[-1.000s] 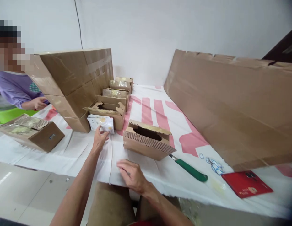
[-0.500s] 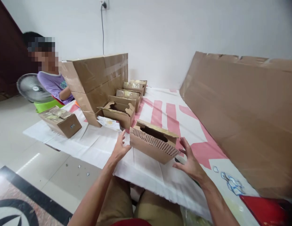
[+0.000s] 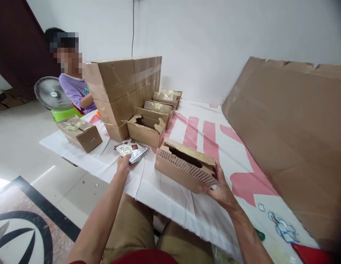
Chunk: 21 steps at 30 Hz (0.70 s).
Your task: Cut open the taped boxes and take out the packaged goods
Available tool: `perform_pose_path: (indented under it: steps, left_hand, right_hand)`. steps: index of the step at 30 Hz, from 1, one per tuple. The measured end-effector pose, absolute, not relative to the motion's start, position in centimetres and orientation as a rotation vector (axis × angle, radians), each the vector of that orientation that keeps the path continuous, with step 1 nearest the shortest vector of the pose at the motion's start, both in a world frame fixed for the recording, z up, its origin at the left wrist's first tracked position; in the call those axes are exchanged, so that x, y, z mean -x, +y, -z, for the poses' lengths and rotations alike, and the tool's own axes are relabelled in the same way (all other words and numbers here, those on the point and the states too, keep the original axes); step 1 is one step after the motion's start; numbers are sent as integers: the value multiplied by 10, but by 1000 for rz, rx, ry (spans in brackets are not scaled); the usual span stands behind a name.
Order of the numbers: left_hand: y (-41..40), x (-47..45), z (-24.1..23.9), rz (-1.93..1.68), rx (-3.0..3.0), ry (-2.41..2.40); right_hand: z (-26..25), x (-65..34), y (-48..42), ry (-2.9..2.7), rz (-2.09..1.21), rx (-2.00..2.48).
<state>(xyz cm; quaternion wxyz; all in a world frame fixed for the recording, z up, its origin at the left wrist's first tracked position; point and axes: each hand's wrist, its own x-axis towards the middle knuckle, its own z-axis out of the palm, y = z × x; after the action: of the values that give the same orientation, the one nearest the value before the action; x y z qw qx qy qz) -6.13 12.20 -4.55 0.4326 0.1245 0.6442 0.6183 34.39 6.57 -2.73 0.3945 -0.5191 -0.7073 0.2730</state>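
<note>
My left hand (image 3: 123, 165) grips the near edge of a small stack of white printed packets (image 3: 132, 149), its thumb on top. The packets have brown squares on them and lie on the cloth. My right hand (image 3: 221, 185) holds the right end of an open cardboard box (image 3: 178, 172), thumb at the front and fingers behind. A ragged strip of corrugated board shows along the front flap of this box, and its inside is dark. Just behind the packets stands another open cardboard box (image 3: 147, 135).
Stacked taped boxes (image 3: 118, 84) form a wall at the back left, with several smaller boxes beside it. A closed box (image 3: 82, 135) sits at left. Cardboard (image 3: 291, 135) leans at right, above a red object (image 3: 310, 253). A person (image 3: 74, 88) sits beyond, near a fan (image 3: 52, 93).
My left hand has left the near box's left side and moved left onto the packets. My right hand has closed on the box's right end. The view has shifted slightly.
</note>
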Motion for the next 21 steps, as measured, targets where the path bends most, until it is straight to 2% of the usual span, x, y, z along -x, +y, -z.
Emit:
perform_pose_path:
  steps: [6,11,16,21]
  left_hand:
    - [105,72,43,-1473,-588,1744]
    - [95,113,-1,-1246,-1158,1831]
    - [141,125,-40,-950,-1661,1868]
    - [200,112,-48,-783,-1925,1869]
  right_hand:
    - [32,-358,44,-1761,-600,1350]
    - [43,-370,31,-1679,-631,1366]
    - [64,-370,31,-1626,-684,1349]
    - [84,-372,28,-1595,-712,1397]
